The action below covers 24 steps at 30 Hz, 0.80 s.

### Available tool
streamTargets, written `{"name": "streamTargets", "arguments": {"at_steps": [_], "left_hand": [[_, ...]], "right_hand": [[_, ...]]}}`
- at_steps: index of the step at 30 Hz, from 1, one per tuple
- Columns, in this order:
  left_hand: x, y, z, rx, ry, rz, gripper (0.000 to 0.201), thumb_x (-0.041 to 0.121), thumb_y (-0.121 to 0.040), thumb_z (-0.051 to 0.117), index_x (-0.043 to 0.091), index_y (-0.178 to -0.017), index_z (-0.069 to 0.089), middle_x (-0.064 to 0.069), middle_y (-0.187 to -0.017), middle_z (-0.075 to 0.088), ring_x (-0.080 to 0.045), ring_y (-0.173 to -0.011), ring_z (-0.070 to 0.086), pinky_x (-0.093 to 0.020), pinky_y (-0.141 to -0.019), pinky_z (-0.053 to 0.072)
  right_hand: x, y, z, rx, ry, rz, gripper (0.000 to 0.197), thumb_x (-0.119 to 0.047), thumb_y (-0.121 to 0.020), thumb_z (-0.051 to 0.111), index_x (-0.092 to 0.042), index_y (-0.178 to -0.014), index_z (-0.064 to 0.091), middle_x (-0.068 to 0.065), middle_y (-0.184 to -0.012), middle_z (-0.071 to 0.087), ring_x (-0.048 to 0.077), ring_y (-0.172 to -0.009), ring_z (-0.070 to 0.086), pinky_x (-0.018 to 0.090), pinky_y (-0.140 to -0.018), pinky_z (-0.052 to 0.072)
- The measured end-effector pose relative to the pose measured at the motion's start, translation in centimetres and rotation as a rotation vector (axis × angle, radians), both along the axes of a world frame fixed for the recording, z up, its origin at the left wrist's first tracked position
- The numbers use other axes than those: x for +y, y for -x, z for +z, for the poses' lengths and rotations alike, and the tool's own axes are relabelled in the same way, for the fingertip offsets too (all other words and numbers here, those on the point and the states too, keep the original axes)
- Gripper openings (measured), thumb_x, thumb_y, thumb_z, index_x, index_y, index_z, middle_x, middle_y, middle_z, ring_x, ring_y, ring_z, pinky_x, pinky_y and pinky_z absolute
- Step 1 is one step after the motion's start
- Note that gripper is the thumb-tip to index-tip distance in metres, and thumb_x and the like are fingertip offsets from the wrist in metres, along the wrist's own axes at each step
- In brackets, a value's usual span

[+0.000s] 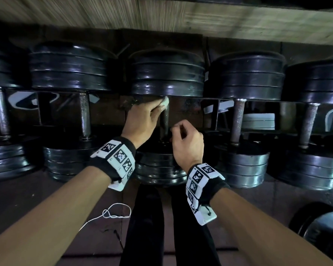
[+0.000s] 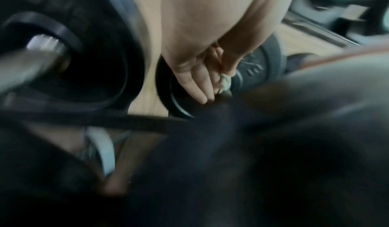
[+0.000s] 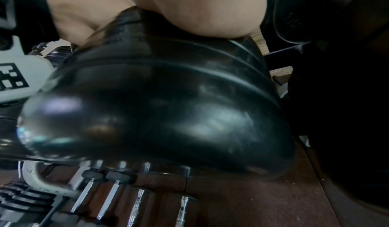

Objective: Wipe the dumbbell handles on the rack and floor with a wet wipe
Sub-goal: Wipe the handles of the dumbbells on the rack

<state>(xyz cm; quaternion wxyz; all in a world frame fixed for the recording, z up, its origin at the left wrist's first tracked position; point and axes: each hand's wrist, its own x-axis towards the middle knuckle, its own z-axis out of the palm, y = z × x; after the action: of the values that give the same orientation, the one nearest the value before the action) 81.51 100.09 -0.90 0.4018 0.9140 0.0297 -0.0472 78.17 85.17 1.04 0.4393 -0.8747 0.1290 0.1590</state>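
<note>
A row of black-plated dumbbells lies on the rack. On the middle dumbbell handle (image 1: 164, 121), my left hand (image 1: 146, 116) pinches a small white wet wipe (image 1: 165, 101) against the far end, just under the rear plates (image 1: 167, 77). The left wrist view shows the left hand's fingers (image 2: 200, 84) pressing the wipe (image 2: 225, 80) onto the dark bar. My right hand (image 1: 185, 139) hovers with curled fingers just right of the handle's near end and does not wrap it. In the right wrist view my right palm (image 3: 200, 6) is above the front plates (image 3: 157, 105), and the fingers are hidden.
Neighbouring dumbbell handles (image 1: 84, 114) (image 1: 238, 120) (image 1: 308, 125) stand close on both sides. A wooden shelf (image 1: 181, 16) overhangs the rack. My black trouser legs (image 1: 148, 227) and a white cord (image 1: 112, 214) are below. Small chrome-handled dumbbells (image 3: 111, 195) lie on the floor.
</note>
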Motion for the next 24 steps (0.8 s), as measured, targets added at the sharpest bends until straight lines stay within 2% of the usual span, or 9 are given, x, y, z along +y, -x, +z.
{"name": "streamTargets", "arguments": {"at_steps": [2, 4, 8, 11, 14, 17, 18, 20, 24], "left_hand": [[0.3, 0.2, -0.4, -0.004, -0.052, 0.017, 0.034, 0.028, -0.102, 0.054, 0.006, -0.124, 0.068, -0.011, -0.113, 0.073, -0.023, -0.101, 0.07, -0.021, -0.085, 0.048], [0.9, 0.0, -0.7, 0.017, -0.054, 0.148, 0.03, 0.026, -0.102, 0.051, 0.003, -0.11, 0.07, -0.015, -0.097, 0.075, -0.031, -0.088, 0.071, -0.029, -0.074, 0.048], [1.1, -1.4, -2.0, 0.297, -0.078, 0.175, 0.023, 0.015, -0.101, 0.053, -0.001, -0.088, 0.064, -0.02, -0.09, 0.069, -0.031, -0.083, 0.065, -0.017, -0.063, 0.035], [0.7, -2.7, -2.9, 0.396, 0.087, 0.121, 0.022, 0.013, -0.101, 0.051, 0.0, -0.104, 0.068, -0.013, -0.107, 0.07, -0.021, -0.098, 0.065, -0.02, -0.082, 0.046], [0.7, -3.0, -2.4, 0.371, 0.264, 0.147, 0.024, 0.012, -0.102, 0.052, -0.004, -0.108, 0.068, -0.01, -0.103, 0.068, -0.003, -0.087, 0.058, -0.011, -0.077, 0.041], [1.1, -2.2, -2.9, 0.27, 0.303, 0.228, 0.033, 0.025, -0.097, 0.054, -0.003, -0.093, 0.069, -0.018, -0.09, 0.07, -0.02, -0.081, 0.063, -0.03, -0.078, 0.052], [0.9, -1.9, -2.7, 0.259, 0.318, 0.269, 0.03, 0.023, -0.098, 0.055, -0.003, -0.096, 0.07, -0.016, -0.09, 0.07, -0.023, -0.082, 0.065, -0.029, -0.075, 0.055], [0.3, -1.2, -2.2, 0.233, 0.321, 0.321, 0.027, 0.013, -0.101, 0.056, -0.006, -0.115, 0.066, -0.011, -0.099, 0.068, -0.02, -0.087, 0.067, -0.014, -0.068, 0.055], [0.2, -0.2, -1.1, 0.129, 0.279, 0.213, 0.032, 0.012, -0.101, 0.054, -0.002, -0.129, 0.06, -0.001, -0.105, 0.066, -0.007, -0.081, 0.068, -0.009, -0.068, 0.054]], "right_hand": [[0.0, 0.0, 0.0, 0.012, -0.003, 0.002, 0.016, -0.025, -0.096, 0.055, -0.02, -0.082, 0.063, -0.001, -0.059, 0.062, 0.022, -0.054, 0.057, 0.045, -0.059, 0.052], [0.0, -0.1, 0.1, 0.026, -0.001, 0.008, 0.016, -0.025, -0.096, 0.055, -0.021, -0.082, 0.063, -0.003, -0.06, 0.062, 0.022, -0.055, 0.057, 0.044, -0.06, 0.052], [-0.1, -0.1, 0.0, 0.019, -0.005, 0.023, 0.017, -0.023, -0.095, 0.054, -0.02, -0.081, 0.061, -0.002, -0.057, 0.06, 0.023, -0.052, 0.055, 0.046, -0.057, 0.051], [-0.1, 0.0, -0.1, 0.013, 0.0, 0.02, 0.017, -0.025, -0.095, 0.054, -0.023, -0.079, 0.059, -0.002, -0.059, 0.061, 0.025, -0.056, 0.057, 0.046, -0.058, 0.051], [-0.1, 0.0, -0.3, -0.009, -0.001, 0.021, 0.018, -0.025, -0.096, 0.054, -0.024, -0.078, 0.058, -0.002, -0.058, 0.061, 0.024, -0.054, 0.056, 0.044, -0.057, 0.05], [-0.2, 0.1, -0.4, -0.022, -0.002, 0.024, 0.017, -0.023, -0.095, 0.054, -0.022, -0.078, 0.057, -0.006, -0.054, 0.056, 0.019, -0.049, 0.052, 0.043, -0.054, 0.049], [-0.2, 0.1, -0.4, -0.027, -0.006, 0.028, 0.017, -0.023, -0.095, 0.054, -0.021, -0.079, 0.057, -0.006, -0.053, 0.055, 0.017, -0.048, 0.05, 0.042, -0.052, 0.048], [-0.3, 0.1, -0.4, -0.039, -0.009, 0.036, 0.017, -0.023, -0.095, 0.054, -0.02, -0.079, 0.058, -0.006, -0.053, 0.055, 0.016, -0.047, 0.05, 0.041, -0.051, 0.048], [-0.3, 0.0, -0.4, -0.04, -0.013, 0.045, 0.016, -0.023, -0.096, 0.054, -0.022, -0.08, 0.057, -0.008, -0.053, 0.054, 0.012, -0.047, 0.05, 0.036, -0.052, 0.046]]}}
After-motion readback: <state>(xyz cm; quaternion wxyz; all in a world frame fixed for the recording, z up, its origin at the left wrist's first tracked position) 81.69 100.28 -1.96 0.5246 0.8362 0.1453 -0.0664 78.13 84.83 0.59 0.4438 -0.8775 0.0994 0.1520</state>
